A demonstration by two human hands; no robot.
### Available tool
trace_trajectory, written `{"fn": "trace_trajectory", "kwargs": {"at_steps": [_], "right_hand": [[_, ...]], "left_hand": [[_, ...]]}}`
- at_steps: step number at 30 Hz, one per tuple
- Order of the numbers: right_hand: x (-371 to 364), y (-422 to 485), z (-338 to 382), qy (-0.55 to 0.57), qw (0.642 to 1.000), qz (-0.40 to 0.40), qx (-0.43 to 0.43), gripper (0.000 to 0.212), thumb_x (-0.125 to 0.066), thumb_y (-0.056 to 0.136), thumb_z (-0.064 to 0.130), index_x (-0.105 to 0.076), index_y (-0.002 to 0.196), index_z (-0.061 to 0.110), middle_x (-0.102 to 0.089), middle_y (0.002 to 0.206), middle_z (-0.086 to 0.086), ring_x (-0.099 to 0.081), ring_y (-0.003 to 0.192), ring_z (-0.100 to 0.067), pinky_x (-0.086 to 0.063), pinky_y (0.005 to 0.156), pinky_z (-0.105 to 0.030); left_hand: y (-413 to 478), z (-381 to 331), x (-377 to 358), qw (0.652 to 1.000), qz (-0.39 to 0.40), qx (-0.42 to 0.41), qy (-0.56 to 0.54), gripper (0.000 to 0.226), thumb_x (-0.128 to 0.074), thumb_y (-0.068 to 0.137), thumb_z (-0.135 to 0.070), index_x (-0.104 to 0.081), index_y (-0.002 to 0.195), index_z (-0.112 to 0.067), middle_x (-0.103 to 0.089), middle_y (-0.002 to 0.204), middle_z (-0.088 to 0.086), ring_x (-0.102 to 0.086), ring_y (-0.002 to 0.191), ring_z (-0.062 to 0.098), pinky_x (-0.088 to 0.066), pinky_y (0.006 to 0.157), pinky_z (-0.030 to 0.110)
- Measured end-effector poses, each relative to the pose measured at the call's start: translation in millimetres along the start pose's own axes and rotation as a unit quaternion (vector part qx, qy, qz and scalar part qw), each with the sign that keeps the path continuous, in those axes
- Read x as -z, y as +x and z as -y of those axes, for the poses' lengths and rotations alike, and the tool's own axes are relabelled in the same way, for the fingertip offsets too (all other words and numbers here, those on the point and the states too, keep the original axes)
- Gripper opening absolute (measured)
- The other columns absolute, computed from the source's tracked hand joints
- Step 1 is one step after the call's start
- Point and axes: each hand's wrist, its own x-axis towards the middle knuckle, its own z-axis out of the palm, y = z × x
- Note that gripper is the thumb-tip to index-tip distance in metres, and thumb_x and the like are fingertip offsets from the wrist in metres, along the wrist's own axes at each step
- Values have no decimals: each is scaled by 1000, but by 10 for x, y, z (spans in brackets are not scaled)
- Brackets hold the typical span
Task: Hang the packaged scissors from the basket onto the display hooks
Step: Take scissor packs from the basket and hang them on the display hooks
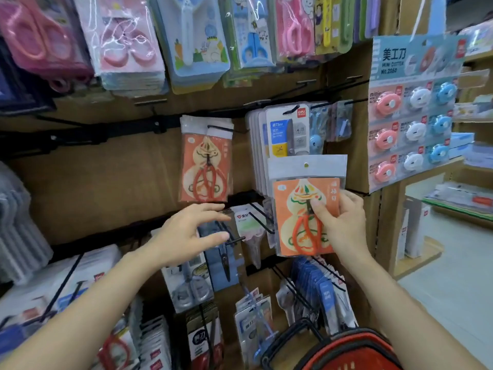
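My right hand [340,222] grips a clear packet of red-handled scissors [301,209] on an orange gourd card, held upright in front of the display wall with its hang hole at the top. A matching packet [205,166] hangs on a black hook [221,127] to the left and higher up. My left hand [186,233] hovers open below that hung packet, fingers spread, holding nothing. The red basket [346,351] with black handles sits at the bottom right, under my right forearm.
Rows of black hooks carry other packaged scissors and cutters above, below and to the right. A deli cutter pack [289,134] hangs right behind the held packet. A mini cutter display card [410,108] hangs at the right. Open aisle floor lies far right.
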Motion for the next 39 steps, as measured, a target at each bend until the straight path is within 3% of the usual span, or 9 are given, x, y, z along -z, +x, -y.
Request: {"fn": "trace_trajectory", "kwargs": {"at_steps": [4,9,13,20,24,32,34,36,39], "right_hand": [[-53,-85,322,150,986,74,19,10,-70,97,21,-72,105,26,-79,105,2,-76,98,-18,-63,83,-40],[-222,57,595,142,980,138,20,11,-67,99,23,-71,109,25,-80,104,5,-76,96,-16,-63,82,-36],[-273,176,780,116,977,174,51,12,-64,101,16,-71,111,13,-80,95,7,-77,90,-14,-60,73,-26],[-250,253,923,80,973,180,122,9,-67,99,13,-71,101,21,-79,90,17,-76,87,-8,-58,69,-20],[-309,266,959,105,975,168,98,13,-65,101,16,-72,109,9,-80,98,0,-78,90,-19,-62,73,-30],[-390,230,1082,132,976,163,56,9,-64,101,16,-73,99,13,-80,91,3,-78,85,-18,-60,67,-25],[-402,202,1122,140,976,159,55,10,-64,101,16,-72,95,13,-80,86,5,-78,82,-16,-59,65,-22],[-414,180,1136,147,975,158,49,11,-64,101,17,-72,95,13,-80,86,6,-78,82,-15,-58,63,-20],[-441,159,1123,157,975,151,35,12,-65,101,18,-73,97,10,-80,89,2,-78,83,-17,-58,63,-21]], "left_hand": [[-203,50,-126,995,48,30,-87,47,-58,87,-68,-63,129,-47,-54,136,-34,-45,127,-20,-43,111,27],[-263,55,-206,993,53,38,-94,47,-61,93,-60,-60,137,-43,-56,140,-29,-49,133,-8,-42,116,32],[-306,30,-205,996,38,44,-70,42,-60,97,-55,-61,137,-42,-60,139,-23,-52,132,0,-44,113,38],[-312,32,-246,996,51,60,-36,42,-60,99,-53,-64,138,-38,-66,134,-21,-59,123,-2,-50,106,34],[-308,25,-248,997,46,62,-20,41,-61,99,-52,-64,138,-38,-66,133,-22,-59,120,-4,-51,105,32],[-316,2,-240,997,51,64,-14,37,-62,99,-49,-66,135,-37,-69,128,-21,-61,115,-5,-52,100,30],[-312,-13,-235,997,4,63,-50,36,-66,95,-50,-69,129,-37,-69,121,-23,-62,111,-5,-54,99,33],[-285,-59,-188,984,-127,52,-117,34,-71,88,-54,-72,116,-34,-71,110,-23,-65,103,-2,-57,93,37],[-148,-277,27,920,-274,56,-275,38,-81,84,-47,-68,113,-25,-72,103,-12,-68,97,5,-57,87,32]]}}
